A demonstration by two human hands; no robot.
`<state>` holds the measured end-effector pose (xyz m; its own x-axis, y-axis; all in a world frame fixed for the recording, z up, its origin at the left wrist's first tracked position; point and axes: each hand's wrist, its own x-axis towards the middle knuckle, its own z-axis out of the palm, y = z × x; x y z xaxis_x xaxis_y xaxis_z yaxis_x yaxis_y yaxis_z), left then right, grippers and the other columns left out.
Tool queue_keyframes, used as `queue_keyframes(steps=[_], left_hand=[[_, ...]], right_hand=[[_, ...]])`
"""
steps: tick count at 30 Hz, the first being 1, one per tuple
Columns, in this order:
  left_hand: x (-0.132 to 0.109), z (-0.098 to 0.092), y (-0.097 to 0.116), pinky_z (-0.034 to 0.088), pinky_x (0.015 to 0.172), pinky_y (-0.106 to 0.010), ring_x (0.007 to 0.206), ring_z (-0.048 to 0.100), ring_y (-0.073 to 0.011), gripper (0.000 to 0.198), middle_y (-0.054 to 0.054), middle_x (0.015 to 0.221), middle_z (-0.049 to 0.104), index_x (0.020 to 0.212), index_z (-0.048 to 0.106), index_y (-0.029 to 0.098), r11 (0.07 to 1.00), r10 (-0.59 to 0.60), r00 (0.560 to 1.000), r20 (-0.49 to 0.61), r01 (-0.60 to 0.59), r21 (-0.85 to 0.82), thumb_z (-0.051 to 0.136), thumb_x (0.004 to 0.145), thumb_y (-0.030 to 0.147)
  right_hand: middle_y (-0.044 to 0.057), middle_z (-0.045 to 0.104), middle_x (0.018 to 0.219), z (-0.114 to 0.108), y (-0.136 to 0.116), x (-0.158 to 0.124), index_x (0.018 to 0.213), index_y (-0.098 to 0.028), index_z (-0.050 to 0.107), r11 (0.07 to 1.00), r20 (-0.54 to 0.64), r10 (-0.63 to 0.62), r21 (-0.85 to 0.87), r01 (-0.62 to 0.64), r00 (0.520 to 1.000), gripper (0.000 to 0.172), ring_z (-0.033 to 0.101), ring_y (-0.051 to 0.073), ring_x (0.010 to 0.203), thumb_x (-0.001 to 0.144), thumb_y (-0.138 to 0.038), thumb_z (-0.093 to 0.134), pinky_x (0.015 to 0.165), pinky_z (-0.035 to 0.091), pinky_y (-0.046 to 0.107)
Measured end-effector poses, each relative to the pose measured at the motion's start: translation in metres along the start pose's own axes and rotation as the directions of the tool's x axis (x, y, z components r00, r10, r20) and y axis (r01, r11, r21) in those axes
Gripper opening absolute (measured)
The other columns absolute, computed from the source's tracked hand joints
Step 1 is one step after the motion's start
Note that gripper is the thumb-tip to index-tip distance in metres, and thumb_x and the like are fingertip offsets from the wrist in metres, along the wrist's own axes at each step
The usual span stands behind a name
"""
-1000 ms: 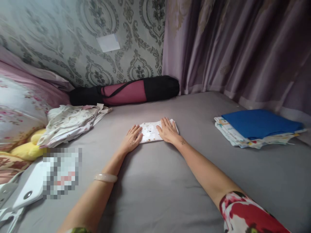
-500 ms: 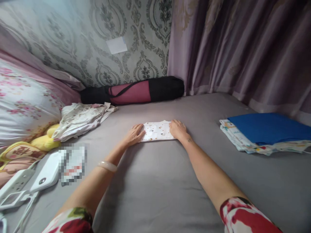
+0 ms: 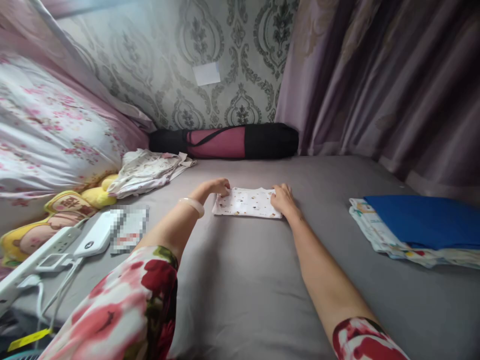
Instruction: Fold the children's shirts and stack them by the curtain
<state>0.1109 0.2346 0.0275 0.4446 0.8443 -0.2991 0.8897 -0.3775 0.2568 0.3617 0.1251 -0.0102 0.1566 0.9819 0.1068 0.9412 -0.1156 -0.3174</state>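
Note:
A small white folded shirt (image 3: 247, 204) with a scattered print lies flat on the grey bed sheet (image 3: 240, 280). At its far left corner is my left hand (image 3: 220, 186), bent down with the fingers closed on the cloth. My right hand (image 3: 283, 199) has its fingers curled over the right edge near the far corner, gripping it. Some fingertips of both hands are hidden, and the shirt still rests on the sheet.
Folded cloths under a blue one (image 3: 423, 220) lie at right. At left are crumpled light clothes (image 3: 150, 167), a yellow plush toy (image 3: 63, 210), a white power bank (image 3: 99, 235) and a power strip (image 3: 41, 257) with cables. A black and maroon bag (image 3: 217, 144) lies along the wall.
My left hand has gone from lying flat on the shirt's left end to grasping its far left corner. My right hand's fingers have curled in at the right edge. The view has shifted left.

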Motion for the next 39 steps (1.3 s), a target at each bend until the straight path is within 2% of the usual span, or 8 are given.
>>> queue_keyframes(steps=[8,15,20,25,29,33,35,39], left_hand=[[-0.018,-0.003,0.007,0.048,0.068,-0.024,0.084,0.063,-0.0208,0.042,-0.008,0.099,0.071,0.104,0.066,0.014,0.998,-0.011,1.0,-0.021,0.01,-0.063,0.058,0.064,0.023],[-0.048,-0.022,0.002,0.045,0.066,-0.025,0.071,0.058,-0.0148,0.025,0.001,0.075,0.063,0.085,0.058,0.018,0.877,0.178,0.973,-0.148,-0.225,-0.425,0.062,0.066,0.033],[-0.074,-0.046,0.004,0.046,0.069,-0.026,0.072,0.06,-0.0137,0.025,0.0,0.077,0.065,0.085,0.059,0.018,0.824,0.296,0.944,-0.146,-0.33,-0.461,0.064,0.069,0.036],[-0.079,-0.057,0.001,0.048,0.073,-0.026,0.079,0.063,-0.0152,0.03,-0.002,0.086,0.07,0.095,0.066,0.018,0.845,0.292,0.943,-0.162,-0.334,-0.417,0.064,0.072,0.037],[-0.066,-0.05,-0.005,0.047,0.069,-0.025,0.073,0.06,-0.0145,0.03,-0.002,0.078,0.068,0.092,0.069,0.014,0.837,0.246,0.916,-0.316,-0.365,-0.407,0.063,0.074,0.036],[-0.06,-0.036,-0.008,0.046,0.071,-0.027,0.075,0.058,-0.0152,0.027,-0.003,0.08,0.067,0.095,0.068,0.013,0.891,0.132,0.715,-0.687,-0.389,-0.234,0.055,0.077,0.028],[-0.063,-0.024,-0.01,0.046,0.076,-0.028,0.081,0.058,-0.0169,0.026,-0.005,0.087,0.068,0.094,0.069,0.014,0.924,0.16,0.655,-0.739,-0.362,-0.121,0.05,0.077,0.021],[-0.074,0.011,-0.02,0.046,0.085,-0.032,0.088,0.06,-0.0194,0.029,-0.006,0.092,0.07,0.089,0.069,0.018,0.921,0.335,0.746,-0.576,-0.389,0.031,0.044,0.076,0.014]], right_hand=[[0.016,0.061,0.123,-0.005,0.005,0.004,0.129,-0.012,0.058,0.995,0.042,0.022,0.1,-0.026,0.999,0.046,0.054,0.025,0.118,0.085,-0.016,0.045,0.099,0.038,0.03],[0.013,0.068,0.114,-0.017,0.009,0.003,0.125,-0.019,0.061,0.984,0.087,0.07,0.159,-0.083,0.994,0.055,0.06,0.028,0.105,0.071,-0.018,0.056,0.085,0.045,0.032],[0.001,0.065,0.074,-0.044,0.019,-0.002,0.083,-0.016,0.068,0.868,0.211,-0.096,0.496,-0.022,0.973,0.022,0.059,0.016,0.07,0.068,-0.02,0.052,0.058,0.039,0.021],[-0.003,0.057,0.064,-0.065,0.021,-0.006,0.071,-0.017,0.062,0.761,0.089,-0.196,0.642,0.094,0.977,0.011,0.053,0.012,0.066,0.067,-0.022,0.053,0.057,0.036,0.019],[0.002,0.067,0.078,-0.06,0.014,0.001,0.086,-0.014,0.068,0.745,-0.092,-0.129,0.649,0.158,0.987,0.025,0.058,0.014,0.073,0.067,-0.018,0.052,0.065,0.042,0.021],[0.005,0.07,0.093,-0.053,0.009,0.007,0.1,-0.014,0.069,0.766,-0.31,-0.117,0.576,0.284,0.944,0.03,0.06,0.017,0.084,0.076,-0.019,0.051,0.076,0.045,0.026],[0.005,0.071,0.096,-0.052,0.01,0.005,0.098,-0.016,0.07,0.791,-0.291,-0.167,0.531,0.304,0.942,0.028,0.061,0.017,0.087,0.077,-0.018,0.051,0.079,0.044,0.026],[0.003,0.072,0.087,-0.049,0.013,-0.004,0.09,-0.016,0.074,0.828,0.027,-0.35,0.476,0.296,0.936,0.027,0.062,0.016,0.081,0.074,-0.011,0.052,0.075,0.043,0.022]])
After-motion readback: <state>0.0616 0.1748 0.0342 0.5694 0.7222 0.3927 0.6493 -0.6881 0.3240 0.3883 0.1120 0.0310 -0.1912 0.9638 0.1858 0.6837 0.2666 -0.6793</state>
